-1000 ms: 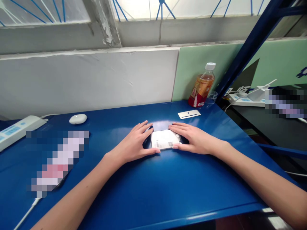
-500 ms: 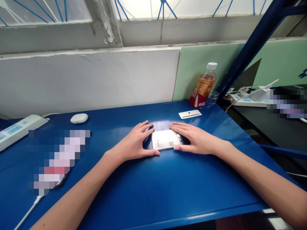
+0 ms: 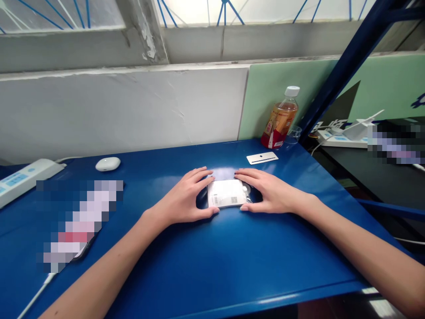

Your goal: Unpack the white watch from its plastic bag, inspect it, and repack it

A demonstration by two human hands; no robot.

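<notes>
A small flat white packet in clear plastic [image 3: 225, 193] lies on the blue desk [image 3: 212, 266], with a barcode and a square code printed on it. My left hand [image 3: 191, 195] grips its left end, fingertips at the far edge and thumb at the near edge. At the other end my right hand [image 3: 270, 191] does the same, fingers curved over the far corner and thumb at the near corner. Beside the right fingers a round pale piece shows through the plastic; its kind is unclear. Part of the packet's right end is hidden by my right hand.
A white card with a slot [image 3: 262, 158] and a drink bottle [image 3: 280, 118] stand beyond my right hand. To the left are a white earbud case [image 3: 108, 164], a power strip [image 3: 29, 177] and a blurred-out device [image 3: 81, 221] on a cable. A blue metal post [image 3: 345, 66] rises at right.
The packet has turned slightly and shifted a little to the left between my hands, and its round piece shows more clearly. My hands stay almost in place.
</notes>
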